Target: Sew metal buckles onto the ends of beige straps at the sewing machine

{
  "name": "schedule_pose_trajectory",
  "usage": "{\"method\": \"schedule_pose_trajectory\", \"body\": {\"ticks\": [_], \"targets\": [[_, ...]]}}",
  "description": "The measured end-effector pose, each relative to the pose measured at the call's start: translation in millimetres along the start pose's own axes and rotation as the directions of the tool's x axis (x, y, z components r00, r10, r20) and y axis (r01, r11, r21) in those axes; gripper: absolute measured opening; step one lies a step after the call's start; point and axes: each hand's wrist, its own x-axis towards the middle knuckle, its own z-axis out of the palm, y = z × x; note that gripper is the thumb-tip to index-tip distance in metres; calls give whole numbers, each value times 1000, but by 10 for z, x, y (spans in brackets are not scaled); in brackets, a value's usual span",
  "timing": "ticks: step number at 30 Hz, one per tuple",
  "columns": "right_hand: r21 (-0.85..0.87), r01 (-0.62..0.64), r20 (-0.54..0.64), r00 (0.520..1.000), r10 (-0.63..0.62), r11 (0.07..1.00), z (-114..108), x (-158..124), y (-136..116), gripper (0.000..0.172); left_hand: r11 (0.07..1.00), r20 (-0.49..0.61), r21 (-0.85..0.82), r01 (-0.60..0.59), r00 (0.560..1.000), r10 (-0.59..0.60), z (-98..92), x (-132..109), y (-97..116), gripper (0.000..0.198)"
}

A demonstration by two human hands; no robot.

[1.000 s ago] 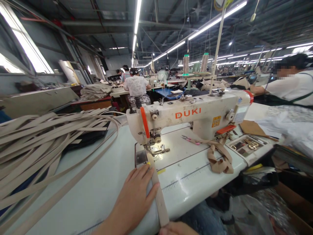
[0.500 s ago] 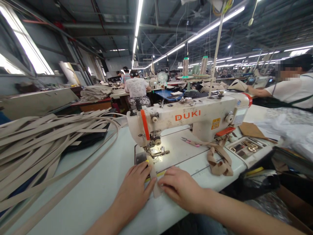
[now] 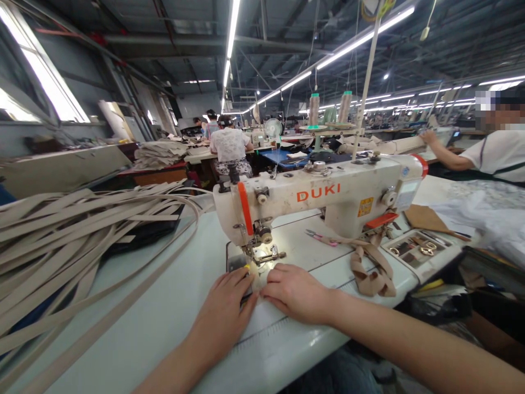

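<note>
The work in hand appears to be the guiding of a short pale strip [image 3: 257, 280] into the stitching area of the sewing machine [image 3: 320, 191]; the strip lies on the machine bed, between the hands and in front of the needle, toward the front edge of the bench [image 3: 172, 312]. The left hand [image 3: 225, 306] rests palm down on the left of the strip, fingers extended and unclenched. The right hand [image 3: 297, 293] is curled on the opposite side, fingertips at the strip; whether it pinches the material cannot be told. The next move calls for straight alignment against the small yellow part [image 3: 247, 267], even light pressure, and fingertips clear of the needle. The machine head and both hands obscure part of the strip, so its full extent cannot be confirmed. A metal attachment [image 3: 273, 255] stands just right of the needle and limits access there. A pile of strips [image 3: 82, 230] covers the bench's left end, with one long strip trailing toward the front-left corner. Snips [image 3: 322, 238] and a coiled tan strap [image 3: 371, 273] lie right of the feed line, near the parts tray [image 3: 430, 261] at the right end.
</note>
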Motion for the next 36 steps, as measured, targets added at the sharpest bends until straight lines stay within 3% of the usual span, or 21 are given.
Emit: {"method": "schedule_pose_trajectory", "body": {"ticks": [7, 15, 22, 36], "targets": [[-126, 57, 19, 998, -55, 990, 26, 135, 91, 20, 999, 21, -49, -21, 1000, 22, 2, 21, -72, 33], [-159, 63, -20, 998, -67, 985, 134, 263, 234, 18, 994, 2, -94, -54, 999, 54, -2, 12, -136, 34], [-154, 55, 9, 998, -55, 987, 144, 349, 297, 14, 995, 52, -97, -30, 998, 35, -3, 58, -177, 34], [-85, -28, -3, 1000, 28, 996, 175, 356, 310, 23, 994, 93, -110, 4, 996, 7, 37, 181, -278, 37]]}}
